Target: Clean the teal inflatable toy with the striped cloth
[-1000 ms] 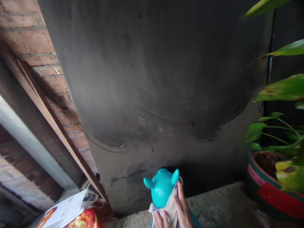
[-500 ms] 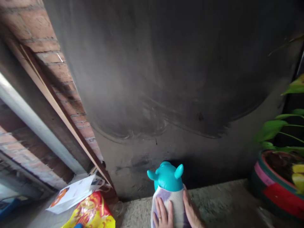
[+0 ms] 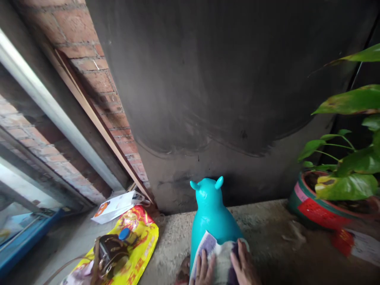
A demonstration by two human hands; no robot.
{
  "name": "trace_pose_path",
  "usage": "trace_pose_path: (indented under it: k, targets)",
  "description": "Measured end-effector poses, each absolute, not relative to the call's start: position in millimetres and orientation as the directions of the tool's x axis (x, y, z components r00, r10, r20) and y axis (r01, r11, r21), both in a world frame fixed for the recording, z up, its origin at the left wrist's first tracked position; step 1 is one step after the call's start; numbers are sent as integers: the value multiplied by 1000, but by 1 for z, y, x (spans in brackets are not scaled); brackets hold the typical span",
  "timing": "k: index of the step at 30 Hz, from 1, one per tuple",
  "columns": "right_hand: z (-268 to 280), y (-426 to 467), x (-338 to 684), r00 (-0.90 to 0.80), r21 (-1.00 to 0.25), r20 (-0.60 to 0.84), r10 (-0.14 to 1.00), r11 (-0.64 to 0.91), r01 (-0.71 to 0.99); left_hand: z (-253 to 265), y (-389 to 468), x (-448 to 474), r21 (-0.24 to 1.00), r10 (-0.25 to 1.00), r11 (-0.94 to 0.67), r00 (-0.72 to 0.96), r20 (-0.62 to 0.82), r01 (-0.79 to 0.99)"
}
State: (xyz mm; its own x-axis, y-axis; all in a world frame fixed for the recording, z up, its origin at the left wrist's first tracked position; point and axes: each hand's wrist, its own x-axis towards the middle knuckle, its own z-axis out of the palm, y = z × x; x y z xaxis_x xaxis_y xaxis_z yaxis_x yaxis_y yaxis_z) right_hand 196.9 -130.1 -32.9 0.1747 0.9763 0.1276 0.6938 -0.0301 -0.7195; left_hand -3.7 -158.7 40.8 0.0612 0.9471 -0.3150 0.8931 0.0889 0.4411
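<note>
The animal figure [image 3: 211,215] stands on the concrete ledge [image 3: 267,233], directly before the wall [image 3: 225,79]. A cloth [image 3: 218,261] lies against its near side, under both hands. The potted plant [image 3: 332,198] stands to its right; the plastic bag [image 3: 139,245] and paper bag [image 3: 114,206] lie to its left.

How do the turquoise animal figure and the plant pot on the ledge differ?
The turquoise animal figure is one plain colour, while the plant pot is banded green, pink and red. The figure stands tall with two ears; the pot is low and wide, holding leaves. Both hands press a cloth on the figure; nothing touches the pot. Both stand on the concrete ledge.
</note>
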Motion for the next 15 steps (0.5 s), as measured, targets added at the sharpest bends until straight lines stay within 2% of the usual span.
trace_pose_path:
  k: [3,5,11,15]
  targets:
    - [-27,-126,212,276,-744,51,960,-148,652,51,-146,-24,506,959,9,135,-248,862]
    - [-21,-117,219,277,-745,20,961,-171,645,63,-125,-25,518,963,-48,176,-203,854]
    - [-4,-110,229,270,-743,-31,962,-202,638,92,-79,-3,430,948,-125,236,-214,894]
    - [13,-116,240,262,-761,-47,964,-205,616,98,-78,-3,442,958,-138,233,-168,886]
